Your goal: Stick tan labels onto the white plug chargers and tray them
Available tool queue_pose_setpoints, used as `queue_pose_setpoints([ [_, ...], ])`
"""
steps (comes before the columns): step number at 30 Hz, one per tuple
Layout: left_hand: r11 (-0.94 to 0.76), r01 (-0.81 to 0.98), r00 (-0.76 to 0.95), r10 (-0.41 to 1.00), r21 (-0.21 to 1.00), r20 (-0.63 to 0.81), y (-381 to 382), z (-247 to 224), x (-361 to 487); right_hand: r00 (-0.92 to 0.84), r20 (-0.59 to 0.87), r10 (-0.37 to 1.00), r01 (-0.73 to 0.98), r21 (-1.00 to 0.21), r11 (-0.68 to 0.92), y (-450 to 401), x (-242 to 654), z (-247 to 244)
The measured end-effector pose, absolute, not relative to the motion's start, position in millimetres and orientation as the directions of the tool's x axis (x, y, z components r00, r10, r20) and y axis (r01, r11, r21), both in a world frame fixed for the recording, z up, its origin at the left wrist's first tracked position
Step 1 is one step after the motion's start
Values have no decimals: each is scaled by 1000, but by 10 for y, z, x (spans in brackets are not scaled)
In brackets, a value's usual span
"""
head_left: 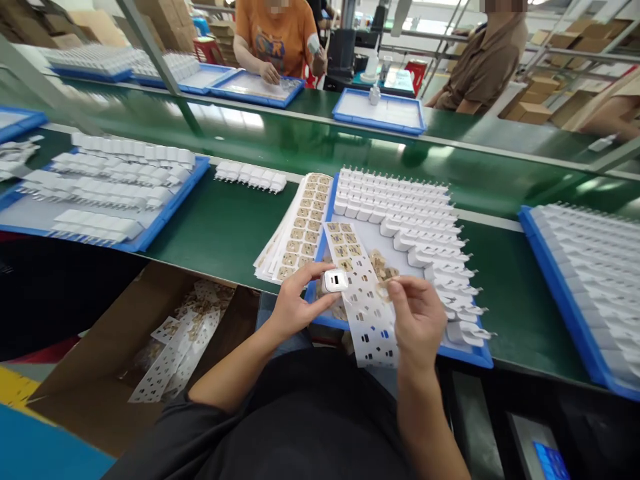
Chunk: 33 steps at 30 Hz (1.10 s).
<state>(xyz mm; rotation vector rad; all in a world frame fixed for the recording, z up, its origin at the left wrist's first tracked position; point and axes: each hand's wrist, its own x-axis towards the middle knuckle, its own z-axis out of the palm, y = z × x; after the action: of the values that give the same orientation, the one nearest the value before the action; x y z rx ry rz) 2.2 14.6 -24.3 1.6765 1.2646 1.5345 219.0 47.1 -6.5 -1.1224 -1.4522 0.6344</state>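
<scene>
My left hand (297, 303) holds a white charger (335, 281) between thumb and fingers, its face with dark port openings turned up. My right hand (417, 313) pinches a small tan sticker piece (384, 288) to the right of the charger. Between my hands a partly used sticker sheet (367, 317) hangs over the near edge of a blue tray (467, 355). Rows of white chargers (405, 207) with prongs fill much of that tray. Loose tan scraps (381, 263) lie beside the sheet. A stack of sticker sheets (305, 227) rests left of the tray.
More blue trays of chargers stand at the left (150, 233) and right (565, 300). A short charger row (250, 176) sits on the green bench (215, 233). Below is a cardboard box (95, 380) with used sheets. Across the bench are a person in orange (280, 33) and others.
</scene>
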Motion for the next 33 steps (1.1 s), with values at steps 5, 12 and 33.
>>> queue_pose_setpoints([
  [5, -238, 579, -213, 879, 780, 426, 410, -252, -632, -26, 431, 902, 750, -588, 302, 886, 2483, -337],
  [12, 319, 727, -565, 781, 608, 265, 1184, -289, -2082, -58, 467, 882, 652, -651, 388, 961, 2518, -488],
  [33, 148, 837, -368, 864, 526, 342, 1276, -154, -1779, -129, 215, 968, 610, -752, 249, 877, 2471, -425],
])
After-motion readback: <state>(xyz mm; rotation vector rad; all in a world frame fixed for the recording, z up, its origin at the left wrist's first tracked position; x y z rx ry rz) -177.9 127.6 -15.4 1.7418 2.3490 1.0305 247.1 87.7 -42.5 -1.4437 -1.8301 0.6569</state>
